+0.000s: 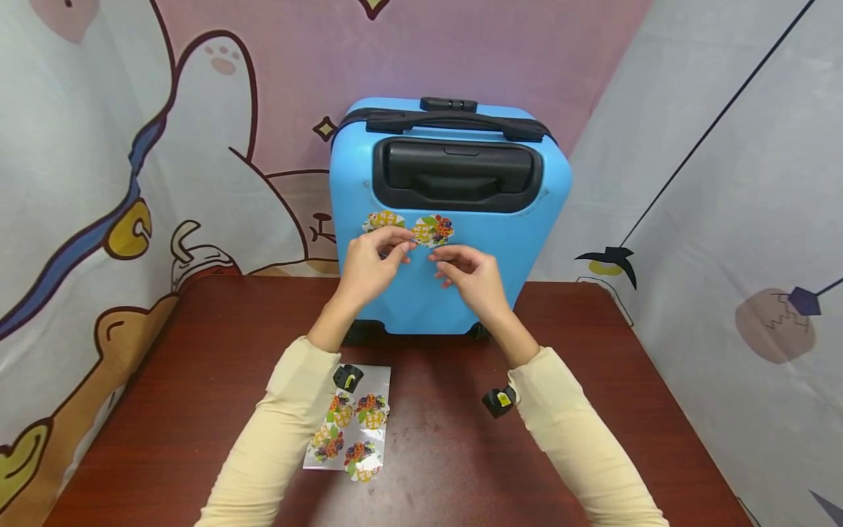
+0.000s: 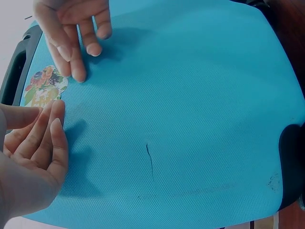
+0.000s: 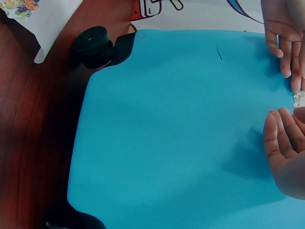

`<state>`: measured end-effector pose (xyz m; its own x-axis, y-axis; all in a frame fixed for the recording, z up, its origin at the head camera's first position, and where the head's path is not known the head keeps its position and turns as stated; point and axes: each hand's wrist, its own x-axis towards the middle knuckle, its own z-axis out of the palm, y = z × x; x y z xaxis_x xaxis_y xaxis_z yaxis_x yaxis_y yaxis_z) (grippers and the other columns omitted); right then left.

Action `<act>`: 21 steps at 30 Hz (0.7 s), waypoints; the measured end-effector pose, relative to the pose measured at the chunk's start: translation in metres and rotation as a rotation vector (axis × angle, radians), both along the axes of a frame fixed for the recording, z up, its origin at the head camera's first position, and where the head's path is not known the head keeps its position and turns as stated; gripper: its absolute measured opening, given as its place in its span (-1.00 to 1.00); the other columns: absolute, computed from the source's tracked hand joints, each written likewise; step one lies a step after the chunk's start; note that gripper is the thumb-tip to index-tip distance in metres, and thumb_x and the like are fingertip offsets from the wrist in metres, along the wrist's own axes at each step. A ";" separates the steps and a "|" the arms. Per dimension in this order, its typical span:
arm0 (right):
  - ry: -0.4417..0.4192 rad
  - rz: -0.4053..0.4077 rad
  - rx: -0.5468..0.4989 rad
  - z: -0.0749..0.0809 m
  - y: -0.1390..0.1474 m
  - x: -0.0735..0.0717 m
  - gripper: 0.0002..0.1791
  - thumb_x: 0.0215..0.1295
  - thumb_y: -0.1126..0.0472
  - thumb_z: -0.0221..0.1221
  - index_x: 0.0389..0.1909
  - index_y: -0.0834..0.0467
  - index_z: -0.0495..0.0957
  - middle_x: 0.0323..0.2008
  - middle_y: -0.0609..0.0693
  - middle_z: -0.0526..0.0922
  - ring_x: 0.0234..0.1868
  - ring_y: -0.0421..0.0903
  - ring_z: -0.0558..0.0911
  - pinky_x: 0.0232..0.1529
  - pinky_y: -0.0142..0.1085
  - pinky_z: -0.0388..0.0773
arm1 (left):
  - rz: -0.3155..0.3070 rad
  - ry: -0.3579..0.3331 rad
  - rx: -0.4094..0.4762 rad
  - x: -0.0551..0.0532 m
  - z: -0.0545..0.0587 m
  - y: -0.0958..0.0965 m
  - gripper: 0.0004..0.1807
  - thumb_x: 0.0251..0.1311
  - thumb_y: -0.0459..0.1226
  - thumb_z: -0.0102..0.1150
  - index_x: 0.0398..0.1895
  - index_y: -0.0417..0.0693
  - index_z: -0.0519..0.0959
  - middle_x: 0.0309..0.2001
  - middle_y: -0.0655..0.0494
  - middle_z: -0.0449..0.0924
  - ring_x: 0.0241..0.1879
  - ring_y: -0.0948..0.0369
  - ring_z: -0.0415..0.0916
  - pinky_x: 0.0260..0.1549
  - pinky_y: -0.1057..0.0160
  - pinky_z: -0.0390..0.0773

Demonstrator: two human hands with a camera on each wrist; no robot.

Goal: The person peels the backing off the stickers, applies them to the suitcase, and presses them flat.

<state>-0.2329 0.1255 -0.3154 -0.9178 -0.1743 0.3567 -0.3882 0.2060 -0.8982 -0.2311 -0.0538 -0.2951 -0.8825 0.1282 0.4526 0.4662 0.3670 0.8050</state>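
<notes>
A blue suitcase (image 1: 461, 293) stands upright on the table. Two fruit-print stickers show on its front below the black handle recess: one at the left (image 1: 382, 219), partly behind the left hand, and a fruit sticker (image 1: 433, 230) in the middle. My left hand (image 1: 373, 263) has its thumb and index fingertips together at the left edge of the middle sticker, pinching it there. Just under that sticker's lower edge is my right hand (image 1: 470, 278), its fingers loosely bent and fingertips close by the rim. In the left wrist view both hands flank the sticker (image 2: 45, 86).
A white sheet (image 1: 373, 377) with several fruit stickers lies on the brown table (image 1: 448, 439), under the left forearm. Black wheels (image 3: 91, 45) sit at the suitcase's base. A cartoon-printed cloth (image 1: 494, 51) hangs behind and at the sides.
</notes>
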 end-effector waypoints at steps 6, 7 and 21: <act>-0.014 0.006 0.003 -0.002 0.001 0.000 -0.78 0.23 0.35 0.12 -0.12 0.33 0.55 -0.19 0.20 0.62 -0.38 -0.05 0.60 -0.38 -0.24 0.56 | -0.001 0.001 -0.003 0.000 -0.001 0.000 -0.80 0.23 -0.36 0.05 -0.12 -0.22 0.57 -0.26 -0.01 0.64 -0.39 0.20 0.58 -0.45 0.25 0.50; -0.019 0.006 0.005 -0.002 0.001 0.000 -0.77 0.24 0.35 0.12 -0.11 0.33 0.55 -0.19 0.20 0.62 -0.38 -0.04 0.60 -0.38 -0.23 0.56 | -0.002 0.003 -0.004 0.000 -0.001 0.000 -0.80 0.23 -0.36 0.06 -0.12 -0.22 0.57 -0.26 0.00 0.64 -0.40 0.20 0.57 -0.45 0.26 0.50; -0.047 0.006 0.044 0.020 -0.005 0.022 -0.75 0.23 0.45 0.07 -0.09 0.48 0.48 -0.15 0.35 0.57 -0.27 0.26 0.56 -0.31 -0.15 0.56 | -0.006 0.006 -0.009 0.002 -0.007 -0.004 -0.81 0.23 -0.37 0.06 -0.14 -0.24 0.58 -0.27 -0.03 0.63 -0.40 0.17 0.57 -0.41 0.24 0.53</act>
